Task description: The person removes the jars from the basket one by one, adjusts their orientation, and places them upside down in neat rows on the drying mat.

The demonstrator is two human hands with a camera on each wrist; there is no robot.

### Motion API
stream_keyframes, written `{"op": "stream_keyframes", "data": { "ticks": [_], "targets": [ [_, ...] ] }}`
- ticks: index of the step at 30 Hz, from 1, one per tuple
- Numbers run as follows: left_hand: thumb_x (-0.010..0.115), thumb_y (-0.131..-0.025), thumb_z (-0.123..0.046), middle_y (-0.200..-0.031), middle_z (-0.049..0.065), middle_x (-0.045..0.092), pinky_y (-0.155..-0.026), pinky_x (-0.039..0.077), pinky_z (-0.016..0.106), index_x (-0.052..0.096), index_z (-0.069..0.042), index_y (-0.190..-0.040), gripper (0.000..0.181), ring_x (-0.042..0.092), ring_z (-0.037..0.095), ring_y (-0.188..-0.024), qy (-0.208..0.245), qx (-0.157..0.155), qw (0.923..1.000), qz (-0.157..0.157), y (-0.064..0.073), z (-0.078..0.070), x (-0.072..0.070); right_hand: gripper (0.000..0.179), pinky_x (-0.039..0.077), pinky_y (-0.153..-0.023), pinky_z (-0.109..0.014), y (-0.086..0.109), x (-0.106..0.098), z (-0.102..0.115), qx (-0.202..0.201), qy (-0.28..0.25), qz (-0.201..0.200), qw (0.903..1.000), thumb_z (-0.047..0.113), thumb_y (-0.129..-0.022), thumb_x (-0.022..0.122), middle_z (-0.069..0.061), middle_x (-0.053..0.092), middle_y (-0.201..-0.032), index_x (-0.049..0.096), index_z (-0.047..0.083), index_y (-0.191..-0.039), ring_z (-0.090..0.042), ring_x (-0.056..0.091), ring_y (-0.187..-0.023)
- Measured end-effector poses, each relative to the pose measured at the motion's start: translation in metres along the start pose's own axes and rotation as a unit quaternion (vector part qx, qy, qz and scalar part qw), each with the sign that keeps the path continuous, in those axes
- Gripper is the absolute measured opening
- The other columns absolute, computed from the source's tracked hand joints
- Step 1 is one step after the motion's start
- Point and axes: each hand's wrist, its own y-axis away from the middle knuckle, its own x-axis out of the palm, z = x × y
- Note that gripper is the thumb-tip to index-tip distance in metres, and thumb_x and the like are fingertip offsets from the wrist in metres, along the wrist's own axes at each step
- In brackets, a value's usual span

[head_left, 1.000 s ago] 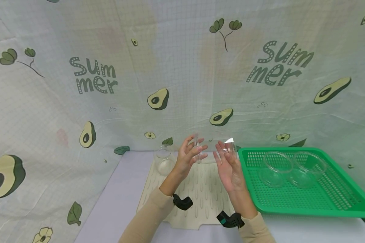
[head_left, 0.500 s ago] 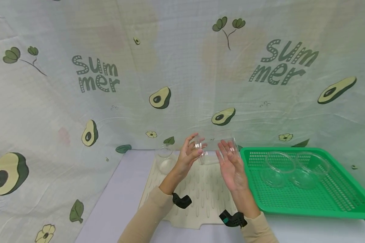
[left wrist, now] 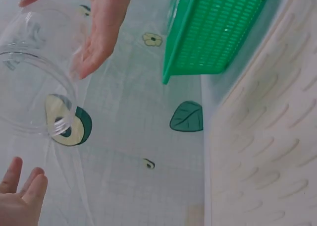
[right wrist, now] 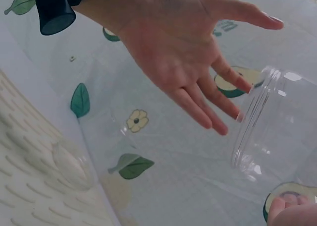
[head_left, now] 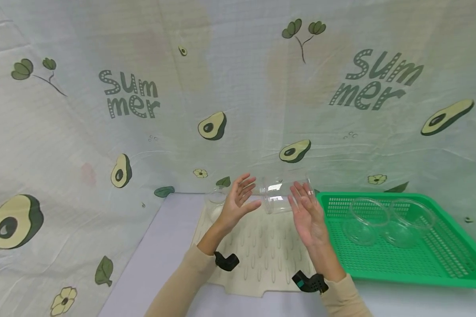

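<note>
A clear jar (head_left: 278, 193) lies sideways in the air above the mat, its ridged rim pointing left. My right hand (head_left: 308, 218) holds it around the base end; in the left wrist view, the right hand's fingers and thumb (left wrist: 104, 28) go round the clear wall. My left hand (head_left: 238, 202) is off to the left of the rim with its fingers spread. In the right wrist view, the left hand (right wrist: 183, 52) has its palm showing, fingertips close to the rim; whether they touch cannot be told there. In the head view, a gap separates them.
Another clear vessel (head_left: 215, 202) stands on the beige ridged mat (head_left: 258, 251), partly behind the left hand. At right, a green basket (head_left: 404, 279) holds two clear vessels (head_left: 366, 222). A printed curtain (head_left: 238, 88) rises behind the white table (head_left: 143, 273).
My left hand has let go of the jar's rim and drawn back to the left, fingers spreading. The jar stays in my right hand. The head view has shifted slightly.
</note>
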Motion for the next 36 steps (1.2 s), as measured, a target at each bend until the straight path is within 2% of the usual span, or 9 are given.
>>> {"op": "stream_keyframes", "data": {
  "ticks": [5, 9, 14, 17, 20, 25, 29, 33, 36],
  "targets": [
    [0.079, -0.087, -0.031, -0.155, 0.015, 0.034, -0.119, 0.021, 0.048, 0.026, -0.01, -0.155, 0.089, 0.029, 0.031, -0.145, -0.096, 0.018, 0.9953, -0.003, 0.007, -0.006, -0.012, 0.064, 0.015, -0.119, -0.04, -0.006, -0.003, 0.0, 0.006, 0.03, -0.015, 0.9994, 0.009, -0.096, 0.062, -0.011, 0.037, -0.144, 0.021, 0.008, -0.145, -0.027, 0.029, -0.14],
    [0.081, -0.086, -0.028, -0.158, 0.007, 0.03, -0.12, 0.018, 0.046, 0.025, -0.01, -0.156, 0.092, 0.025, 0.026, -0.147, -0.153, 0.013, 0.9882, -0.003, 0.015, -0.011, -0.023, 0.051, 0.018, -0.117, -0.041, -0.01, -0.003, 0.0, 0.0, 0.036, -0.023, 0.9991, 0.005, -0.096, 0.06, -0.01, 0.045, -0.136, 0.032, 0.006, -0.138, -0.028, 0.033, -0.137],
    [0.082, -0.084, -0.032, -0.161, -0.004, 0.025, -0.119, 0.019, 0.049, 0.023, -0.02, -0.158, 0.096, 0.022, 0.021, -0.149, -0.207, -0.023, 0.9779, -0.018, 0.029, -0.012, -0.038, 0.032, 0.026, -0.113, -0.038, -0.014, -0.003, -0.001, -0.001, 0.049, -0.042, 0.9979, 0.0, -0.097, 0.056, -0.011, 0.047, -0.131, 0.043, 0.003, -0.127, -0.026, 0.04, -0.132],
    [0.083, -0.082, -0.037, -0.161, -0.01, 0.022, -0.117, 0.022, 0.054, 0.022, -0.033, -0.158, 0.098, 0.02, 0.023, -0.149, -0.238, -0.063, 0.9687, -0.034, 0.04, -0.012, -0.047, 0.047, 0.026, -0.114, -0.036, -0.015, -0.005, -0.003, 0.017, 0.062, -0.061, 0.9961, 0.002, -0.097, 0.056, -0.01, 0.041, -0.138, 0.034, 0.001, -0.139, -0.023, 0.04, -0.132],
    [0.084, -0.08, -0.041, -0.161, -0.013, 0.021, -0.114, 0.025, 0.059, 0.022, -0.037, -0.157, 0.099, 0.02, 0.027, -0.148, -0.263, -0.096, 0.9587, -0.048, 0.05, -0.011, -0.055, 0.071, 0.023, -0.117, -0.035, -0.016, -0.008, -0.005, 0.038, 0.07, -0.078, 0.9937, 0.003, -0.096, 0.056, -0.009, 0.036, -0.144, 0.014, 0.001, -0.154, -0.021, 0.038, -0.134],
    [0.084, -0.08, -0.041, -0.162, -0.006, 0.022, -0.115, 0.024, 0.058, 0.022, -0.032, -0.158, 0.1, 0.021, 0.028, -0.148, -0.301, -0.101, 0.9464, -0.057, 0.065, -0.007, -0.067, 0.085, 0.019, -0.12, -0.036, -0.019, -0.011, -0.01, 0.057, 0.082, -0.097, 0.9903, 0.001, -0.096, 0.056, -0.008, 0.036, -0.141, -0.002, 0.002, -0.158, -0.023, 0.029, -0.141],
    [0.083, -0.082, -0.038, -0.164, 0.002, 0.019, -0.115, 0.022, 0.06, 0.019, -0.024, -0.159, 0.101, 0.018, 0.029, -0.149, -0.318, -0.1, 0.9404, -0.067, 0.077, -0.002, -0.078, 0.084, 0.024, -0.118, -0.033, -0.022, -0.013, -0.015, 0.063, 0.102, -0.108, 0.9868, -0.002, -0.094, 0.058, -0.01, 0.039, -0.141, 0.003, 0.002, -0.158, -0.024, 0.032, -0.14],
    [0.082, -0.082, -0.037, -0.164, 0.01, 0.015, -0.113, 0.02, 0.065, 0.017, -0.012, -0.159, 0.104, 0.015, 0.034, -0.149, -0.334, -0.112, 0.9325, -0.077, 0.09, 0.004, -0.087, 0.083, 0.031, -0.115, -0.032, -0.026, -0.016, -0.021, 0.071, 0.13, -0.115, 0.9822, -0.008, -0.092, 0.057, -0.017, 0.029, -0.153, 0.008, 0.001, -0.158, -0.024, 0.036, -0.14],
    [0.081, -0.082, -0.042, -0.164, 0.015, 0.012, -0.111, 0.02, 0.068, 0.017, -0.008, -0.159, 0.105, 0.013, 0.038, -0.149, -0.365, -0.13, 0.9192, -0.07, 0.098, 0.012, -0.093, 0.083, 0.037, -0.11, -0.03, -0.028, -0.019, -0.026, 0.073, 0.16, -0.12, 0.9771, -0.012, -0.09, 0.058, -0.018, 0.022, -0.159, 0.012, 0.002, -0.157, -0.025, 0.032, -0.144]
  ]
}}
